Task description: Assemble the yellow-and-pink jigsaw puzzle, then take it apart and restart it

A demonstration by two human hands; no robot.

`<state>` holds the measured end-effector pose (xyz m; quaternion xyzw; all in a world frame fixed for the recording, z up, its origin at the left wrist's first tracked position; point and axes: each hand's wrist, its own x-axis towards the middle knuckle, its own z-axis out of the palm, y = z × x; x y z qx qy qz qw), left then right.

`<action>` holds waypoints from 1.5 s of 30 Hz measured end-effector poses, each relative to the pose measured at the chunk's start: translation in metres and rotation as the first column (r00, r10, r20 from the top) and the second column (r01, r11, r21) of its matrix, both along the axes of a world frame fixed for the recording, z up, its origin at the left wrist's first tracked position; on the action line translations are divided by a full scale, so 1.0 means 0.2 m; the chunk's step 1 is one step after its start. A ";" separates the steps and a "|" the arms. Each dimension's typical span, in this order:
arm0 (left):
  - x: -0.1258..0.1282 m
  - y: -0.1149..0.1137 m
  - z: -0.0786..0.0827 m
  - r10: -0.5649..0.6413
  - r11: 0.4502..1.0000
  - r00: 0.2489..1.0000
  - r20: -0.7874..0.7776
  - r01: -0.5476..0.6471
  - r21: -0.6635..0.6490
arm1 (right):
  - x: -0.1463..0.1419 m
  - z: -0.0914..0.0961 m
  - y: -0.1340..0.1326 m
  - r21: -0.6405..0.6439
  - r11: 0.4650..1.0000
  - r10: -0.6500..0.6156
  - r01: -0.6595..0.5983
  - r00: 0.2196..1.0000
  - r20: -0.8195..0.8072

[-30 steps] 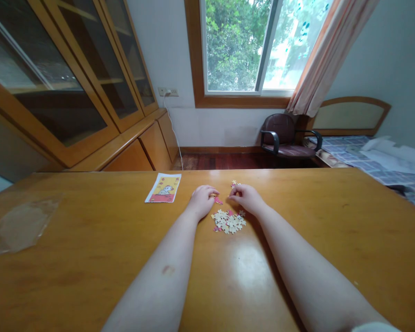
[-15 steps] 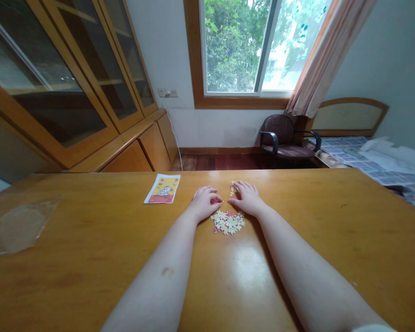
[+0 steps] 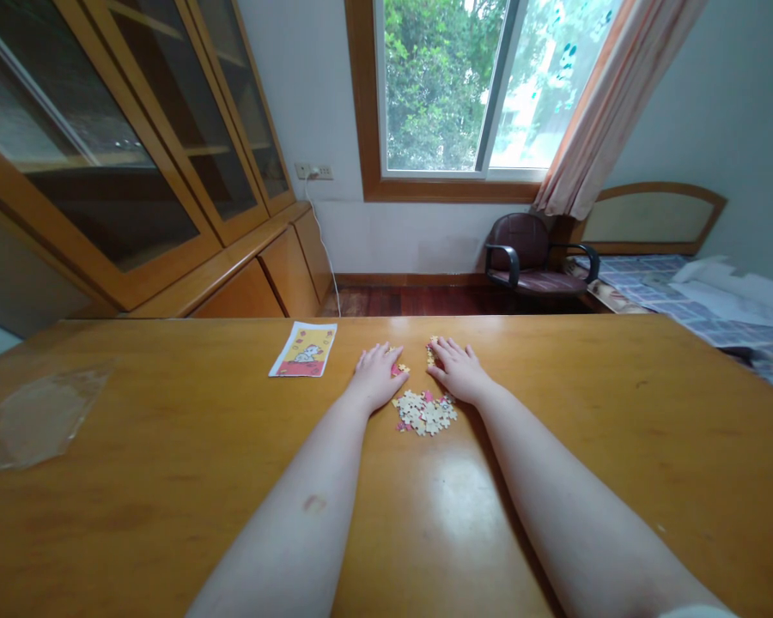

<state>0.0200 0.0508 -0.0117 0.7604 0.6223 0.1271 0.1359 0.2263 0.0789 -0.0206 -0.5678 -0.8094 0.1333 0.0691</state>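
Your left hand (image 3: 377, 376) is palm down over the bench (image 3: 167, 481), fingers extended forward and slightly parted, thumb pointing toward the right; it is released, with no grip visible. A left group (image 3: 396, 370) of puzzle pieces, pink and yellow, lies along the inner side of that hand, between fingers and thumb, and is partly covered by it. Your right hand (image 3: 460, 372) is likewise palm down and released, fingers spread, thumb directed toward the left. A right group (image 3: 431, 352) of pieces, yellowish with some pink, shows at its fingertips and along its inner edge; whether further pieces lie beneath either palm cannot be determined. The central pile (image 3: 425, 413) of puzzle pieces is located on the bench nearer to you than both groups, between your forearms, most pieces showing a pale face and a few showing pink. A picture sheet (image 3: 304, 350), printed in yellow and pink with a white animal figure, lies flat to the left of your left hand, near the far edge of the bench. A clear plastic bag (image 3: 39, 416) lies flat at the far left, well apart from the pieces
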 end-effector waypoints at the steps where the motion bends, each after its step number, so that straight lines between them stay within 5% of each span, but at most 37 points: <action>1: 0.00 0.00 0.00 0.007 1.000 1.000 -0.011 -0.007 -0.001 | 0.00 0.00 0.00 0.003 1.000 0.006 -0.006 1.000 -0.001; 13: 0.00 0.00 0.00 0.002 1.000 0.998 -0.063 -0.001 0.017 | 0.00 0.00 0.01 0.047 0.997 -0.055 0.061 0.991 -0.124; 20: 0.00 0.01 -0.01 0.013 0.999 0.999 -0.036 -0.012 0.036 | 0.02 0.04 -0.01 0.021 0.985 0.173 -0.173 0.950 -0.260; 25: -0.01 0.02 -0.01 0.005 0.995 0.999 0.033 -0.008 0.095 | 0.02 0.03 0.00 0.006 0.984 0.172 -0.177 0.949 -0.265; 33: 0.02 -0.02 0.02 -0.246 0.965 0.964 0.101 0.235 0.115 | 0.00 -0.01 0.02 0.075 0.995 0.083 -0.062 0.946 -0.315; 39: 0.03 -0.02 0.01 -0.420 0.907 0.901 0.107 0.415 0.066 | 0.01 -0.04 0.05 0.167 0.982 0.146 -0.090 0.920 -0.364; 45: 0.02 0.00 0.01 -0.255 0.965 0.963 0.090 0.247 0.094 | 0.01 -0.06 0.06 0.239 0.970 0.147 -0.052 0.904 -0.401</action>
